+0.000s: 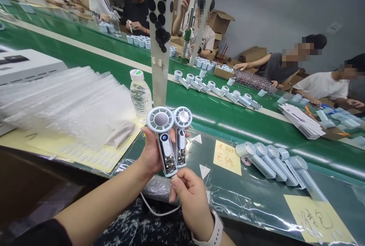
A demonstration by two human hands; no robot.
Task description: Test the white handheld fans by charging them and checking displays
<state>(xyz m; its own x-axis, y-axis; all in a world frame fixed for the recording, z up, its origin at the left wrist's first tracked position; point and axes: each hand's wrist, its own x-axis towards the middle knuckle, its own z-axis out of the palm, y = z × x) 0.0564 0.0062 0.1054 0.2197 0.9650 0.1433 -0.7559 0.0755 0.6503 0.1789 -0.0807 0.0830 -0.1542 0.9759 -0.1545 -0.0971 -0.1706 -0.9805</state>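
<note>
Two light-blue handheld fans are together in my left hand (151, 151), its fingers wrapped behind their handles. The nearer handheld fan (167, 154) has a round ringed head, a lit display reading 20 and a see-through handle showing its circuit board. Just right of it, the second handheld fan (181, 139) is partly overlapped. At the nearer fan's bottom end, my right hand (189, 192) pinches the plug of a white cable (159, 213). Whether the plug sits fully in the port is hidden by my fingers. The cable loops down below my hands.
Plastic sleeves (76, 105) and a water bottle (140, 94) stand left, beside a metal post (161, 59). Several fans (273, 162) lie at right near yellow notes (227, 157). More fans (211, 86) line the green conveyor (199, 113). Several co-workers sit across it.
</note>
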